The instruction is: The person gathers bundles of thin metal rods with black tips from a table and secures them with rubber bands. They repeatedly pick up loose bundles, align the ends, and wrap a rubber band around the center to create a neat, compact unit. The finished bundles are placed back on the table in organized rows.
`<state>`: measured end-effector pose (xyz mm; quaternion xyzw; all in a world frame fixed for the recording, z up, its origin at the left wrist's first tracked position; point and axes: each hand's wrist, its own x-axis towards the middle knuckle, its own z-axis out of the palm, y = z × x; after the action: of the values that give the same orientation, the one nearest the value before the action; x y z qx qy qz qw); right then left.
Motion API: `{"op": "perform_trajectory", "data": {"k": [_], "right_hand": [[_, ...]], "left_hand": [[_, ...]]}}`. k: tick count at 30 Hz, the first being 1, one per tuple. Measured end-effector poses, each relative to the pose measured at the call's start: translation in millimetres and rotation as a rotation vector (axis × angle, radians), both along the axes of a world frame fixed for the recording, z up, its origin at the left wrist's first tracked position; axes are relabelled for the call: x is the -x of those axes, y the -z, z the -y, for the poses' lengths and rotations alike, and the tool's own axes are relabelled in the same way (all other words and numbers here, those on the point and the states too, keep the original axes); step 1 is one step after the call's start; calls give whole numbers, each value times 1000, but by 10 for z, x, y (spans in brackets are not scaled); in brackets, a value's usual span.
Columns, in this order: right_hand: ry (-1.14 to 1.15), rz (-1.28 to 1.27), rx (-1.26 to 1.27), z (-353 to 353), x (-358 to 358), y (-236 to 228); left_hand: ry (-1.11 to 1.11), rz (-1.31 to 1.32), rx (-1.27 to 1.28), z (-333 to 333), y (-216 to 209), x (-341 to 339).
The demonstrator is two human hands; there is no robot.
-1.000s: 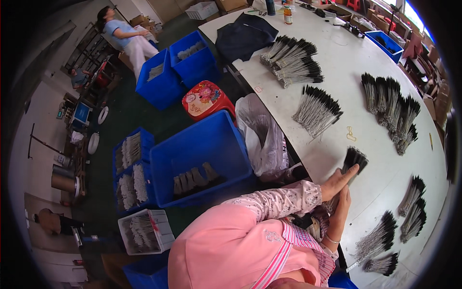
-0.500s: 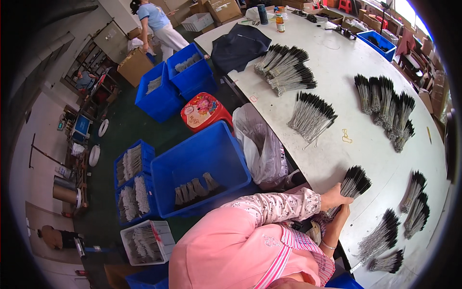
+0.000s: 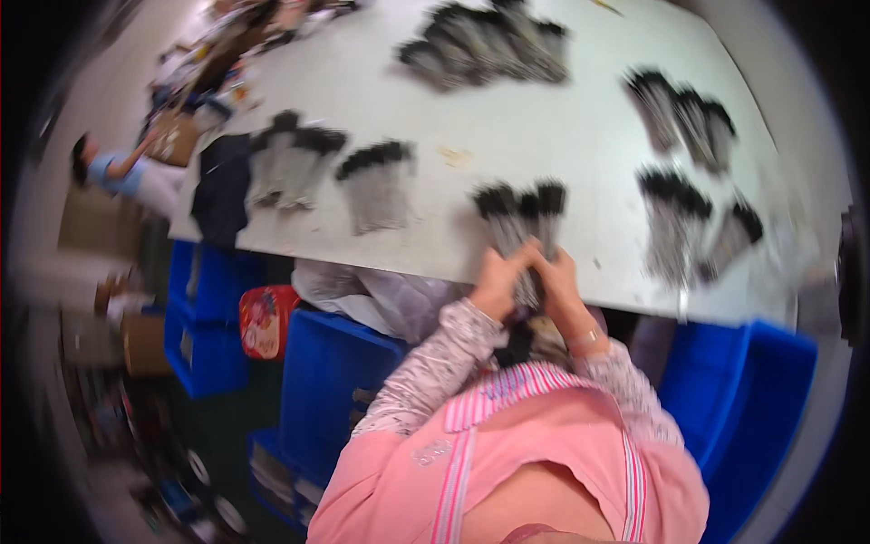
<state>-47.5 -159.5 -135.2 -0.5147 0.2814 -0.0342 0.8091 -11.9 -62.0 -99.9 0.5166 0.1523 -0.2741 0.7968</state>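
Note:
Near the front edge of the white table (image 3: 435,245), my two hands meet around bundles of thin wire brushes (image 3: 512,218) with grey stems and black bristle tips pointing away from me. My left hand (image 3: 498,277) is closed round the stems of the left part. Next to it, my right hand (image 3: 558,283) wraps the stems of the right part (image 3: 548,204). The tips fan into separate clumps, while the lower stem ends are partly hidden by my fingers. Motion blurs the picture.
More brush bundles lie at the left (image 3: 376,186), the far middle (image 3: 485,45), the far right (image 3: 680,118) and the near right (image 3: 675,218). Blue bins (image 3: 743,390) stand below the table beside me. A red stool (image 3: 267,322) and another person (image 3: 127,172) are at the left.
My view has swung to the right, so the table now lies straight across ahead. The brushes in my hands have spread from one bunch into separate clumps.

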Motion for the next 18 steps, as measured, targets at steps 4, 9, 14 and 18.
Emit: {"op": "perform_trajectory", "data": {"k": [4, 9, 14, 18], "right_hand": [[172, 57, -253, 67, -30, 26], [99, 72, -316, 89, 41, -196], [-27, 69, -239, 118, -12, -55], [61, 36, -293, 110, -27, 87]], "left_hand": [[-24, -99, 215, -97, 201, -104], [64, -105, 219, -211, 364, -123], [88, -15, 46, -238, 282, -102], [-2, -298, 302, -272, 356, -163]]}}
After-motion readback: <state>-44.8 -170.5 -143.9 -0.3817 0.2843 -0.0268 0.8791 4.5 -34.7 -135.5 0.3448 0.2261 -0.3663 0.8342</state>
